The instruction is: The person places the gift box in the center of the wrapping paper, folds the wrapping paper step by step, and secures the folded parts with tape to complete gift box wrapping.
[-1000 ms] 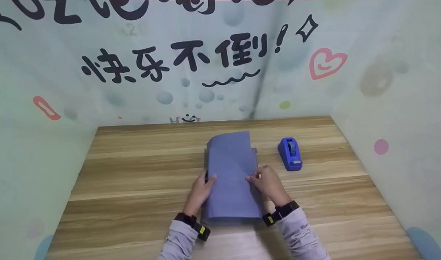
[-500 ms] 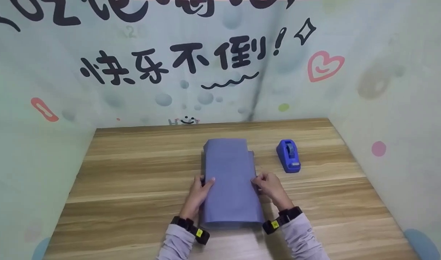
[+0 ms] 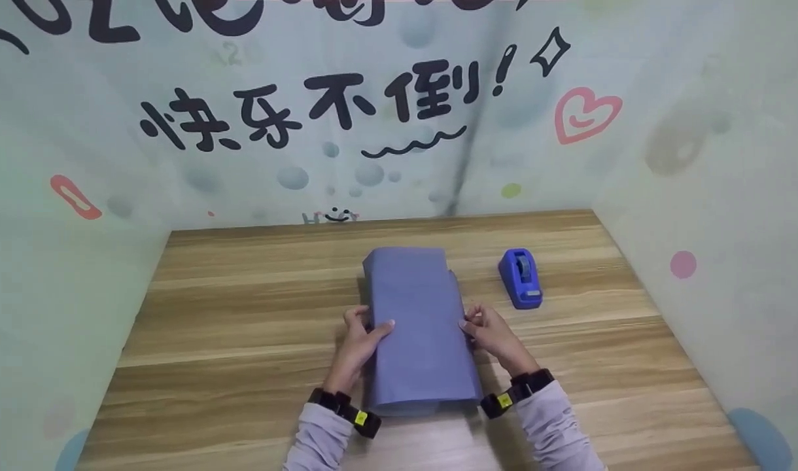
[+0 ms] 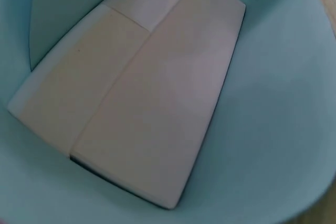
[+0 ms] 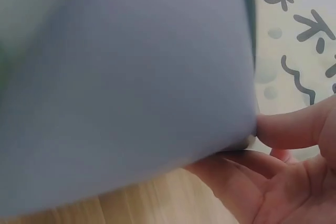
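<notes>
A sheet of blue wrapping paper (image 3: 418, 314) is folded around a pale flat box (image 4: 157, 87), whose end with its seams shows inside the open end of the paper in the left wrist view. My left hand (image 3: 356, 347) holds the left side of the parcel, thumb on top of the paper and fingers at its side. At the right edge, my right hand (image 3: 500, 337) pinches the paper between thumb and fingers; the right wrist view shows the thumb (image 5: 294, 129) at that edge. From above, the paper hides the box.
A blue tape dispenser (image 3: 522, 281) stands on the wooden table (image 3: 242, 314), to the right of the parcel. Printed cloth walls (image 3: 399, 176) enclose the back and sides of the table.
The raised paper flap has come down flatter over the box. My right hand has shifted slightly right, bringing the paper's edge to the parcel's right side. The left hand stays at the left side.
</notes>
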`<state>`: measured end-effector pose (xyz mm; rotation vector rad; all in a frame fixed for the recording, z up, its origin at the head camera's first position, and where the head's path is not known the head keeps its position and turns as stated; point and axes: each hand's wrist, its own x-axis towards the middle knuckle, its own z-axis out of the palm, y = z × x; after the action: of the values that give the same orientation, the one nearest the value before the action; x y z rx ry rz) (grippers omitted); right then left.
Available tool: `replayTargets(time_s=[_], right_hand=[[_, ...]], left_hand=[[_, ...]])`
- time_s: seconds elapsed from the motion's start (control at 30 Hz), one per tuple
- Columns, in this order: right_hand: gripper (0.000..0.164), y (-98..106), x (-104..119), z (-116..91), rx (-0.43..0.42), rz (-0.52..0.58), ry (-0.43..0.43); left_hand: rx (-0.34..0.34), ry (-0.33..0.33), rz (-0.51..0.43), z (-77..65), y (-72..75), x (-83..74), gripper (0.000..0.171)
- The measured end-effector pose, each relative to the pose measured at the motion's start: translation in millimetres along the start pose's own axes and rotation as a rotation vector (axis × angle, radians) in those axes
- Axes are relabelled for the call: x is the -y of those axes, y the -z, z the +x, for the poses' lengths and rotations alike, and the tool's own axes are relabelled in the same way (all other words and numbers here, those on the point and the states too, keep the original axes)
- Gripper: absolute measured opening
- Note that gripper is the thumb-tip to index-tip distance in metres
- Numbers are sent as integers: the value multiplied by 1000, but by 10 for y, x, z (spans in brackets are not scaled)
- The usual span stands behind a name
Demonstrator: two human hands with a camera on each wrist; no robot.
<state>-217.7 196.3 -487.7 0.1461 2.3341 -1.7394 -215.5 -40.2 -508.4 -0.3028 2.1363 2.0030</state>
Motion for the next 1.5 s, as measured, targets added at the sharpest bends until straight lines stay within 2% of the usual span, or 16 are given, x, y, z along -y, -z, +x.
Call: replayTargets(time_s=[0.13, 0.33, 0.47, 0.53, 0.67, 0.8, 0.9, 1.07, 1.2, 1.33, 1.5], right_hand=[[16, -35, 34, -17, 9, -39, 7], [37, -95, 82, -2, -47, -169, 13], [68, -74, 65, 31, -33, -118, -57], [77, -53, 49, 44, -6, -103, -80], [71, -28, 13, 55, 34, -112, -66], [63, -12, -10, 45, 42, -101, -53], [63, -1, -14, 38, 30, -98, -50], [62, 13, -19, 25, 63, -78, -57], [58, 13, -8, 15, 71, -47, -54], [51, 11, 3, 9, 94, -42, -35], [48, 4, 20, -25, 132, -75, -6]], left_hand=[[11, 17, -73, 25, 26, -22, 77], [36, 109, -115, 36, 67, -57, 93], [98, 162, -196, 56, 101, -77, 102], [142, 172, -258, 72, 126, -79, 100], [200, 194, -354, 113, 164, -60, 95], [199, 207, -367, 146, 168, -26, 96], [175, 206, -353, 159, 159, 5, 97], [138, 220, -356, 160, 152, 51, 97], [129, 207, -324, 162, 144, 34, 97], [86, 201, -263, 170, 149, 1, 98], [81, 219, -262, 170, 149, 3, 97]])
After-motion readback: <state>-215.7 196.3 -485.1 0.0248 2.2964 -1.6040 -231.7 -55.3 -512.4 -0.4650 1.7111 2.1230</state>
